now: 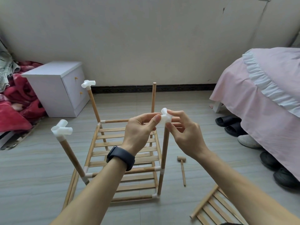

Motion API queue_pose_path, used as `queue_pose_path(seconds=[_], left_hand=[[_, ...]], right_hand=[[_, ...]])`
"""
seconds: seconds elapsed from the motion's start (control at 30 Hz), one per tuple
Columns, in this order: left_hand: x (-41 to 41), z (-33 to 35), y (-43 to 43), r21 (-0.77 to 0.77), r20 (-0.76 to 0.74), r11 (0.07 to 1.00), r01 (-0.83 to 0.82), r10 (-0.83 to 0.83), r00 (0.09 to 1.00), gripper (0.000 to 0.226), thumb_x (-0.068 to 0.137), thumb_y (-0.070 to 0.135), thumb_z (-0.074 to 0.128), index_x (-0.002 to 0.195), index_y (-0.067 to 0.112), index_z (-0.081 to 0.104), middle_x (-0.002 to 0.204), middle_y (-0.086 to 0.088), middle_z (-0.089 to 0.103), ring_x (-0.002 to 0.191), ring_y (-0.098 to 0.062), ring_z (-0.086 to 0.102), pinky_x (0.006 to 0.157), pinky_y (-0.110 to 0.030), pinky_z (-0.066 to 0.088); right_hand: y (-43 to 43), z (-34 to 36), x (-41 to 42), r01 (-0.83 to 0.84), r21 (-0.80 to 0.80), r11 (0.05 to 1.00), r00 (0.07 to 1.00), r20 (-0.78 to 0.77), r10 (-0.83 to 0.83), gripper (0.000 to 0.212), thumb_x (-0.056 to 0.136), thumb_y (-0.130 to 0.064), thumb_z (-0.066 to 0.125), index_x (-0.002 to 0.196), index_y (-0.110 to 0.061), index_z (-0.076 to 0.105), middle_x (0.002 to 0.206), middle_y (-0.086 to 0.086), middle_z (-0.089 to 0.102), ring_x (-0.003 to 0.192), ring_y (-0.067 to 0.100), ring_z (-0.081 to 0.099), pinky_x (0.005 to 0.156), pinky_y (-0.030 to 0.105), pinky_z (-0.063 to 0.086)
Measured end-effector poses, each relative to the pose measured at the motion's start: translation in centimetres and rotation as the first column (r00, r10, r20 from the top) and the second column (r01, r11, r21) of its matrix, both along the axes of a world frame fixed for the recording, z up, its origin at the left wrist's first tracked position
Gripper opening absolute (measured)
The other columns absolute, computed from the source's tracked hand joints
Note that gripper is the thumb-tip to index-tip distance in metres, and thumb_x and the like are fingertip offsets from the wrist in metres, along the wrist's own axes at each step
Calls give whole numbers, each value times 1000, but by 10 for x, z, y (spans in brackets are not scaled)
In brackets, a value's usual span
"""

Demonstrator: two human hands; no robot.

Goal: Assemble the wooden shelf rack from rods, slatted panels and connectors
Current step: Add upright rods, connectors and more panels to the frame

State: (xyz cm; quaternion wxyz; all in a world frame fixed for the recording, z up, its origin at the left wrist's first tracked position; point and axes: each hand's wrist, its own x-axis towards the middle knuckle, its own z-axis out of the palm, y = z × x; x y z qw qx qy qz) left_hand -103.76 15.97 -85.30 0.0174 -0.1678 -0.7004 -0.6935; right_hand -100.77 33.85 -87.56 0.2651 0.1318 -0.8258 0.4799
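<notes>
A partly built wooden rack (123,153) stands on the floor with two slatted shelves and four upright rods. White connectors cap the near left rod (62,128) and the far left rod (88,83). The far right rod (153,96) has a bare top. Both my hands pinch a white three-way connector (165,116) right at the top of the near right rod (164,148). My left hand (140,129) grips its left side, my right hand (185,132) its right side. A loose slatted panel (215,207) lies at the lower right.
A small wooden mallet (182,168) lies on the floor right of the rack. A white nightstand (56,88) stands at the back left beside red bedding (17,109). A pink-covered bed (263,95) with several shoes (230,124) under it fills the right.
</notes>
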Motion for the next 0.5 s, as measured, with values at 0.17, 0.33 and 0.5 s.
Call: queue_pose_path(seconds=[0.17,0.33,0.5], left_hand=[[-1,-7,3,-84,-42,996,-44,40,998,25,92,36,66,112,24,72,94,7,74,74,-9,70,61,-16,52],[0,-9,3,-118,-75,991,-70,61,995,28,92,33,67,114,18,73,97,6,74,78,-8,70,67,-20,56],[6,-13,-1,-147,-94,986,-79,65,993,27,92,30,69,115,17,75,99,4,76,83,-11,70,73,-25,58]], right_hand=[[1,-8,-2,34,45,998,997,-77,-31,37,94,-21,72,129,-16,60,101,-8,72,86,-4,70,76,12,56],[0,-16,-1,48,55,997,987,-158,-39,37,93,-17,74,127,-9,60,104,4,74,88,5,71,76,14,58],[-2,-26,4,11,21,1000,980,-198,-6,37,93,-14,74,126,-7,60,108,-1,71,93,5,72,79,17,59]])
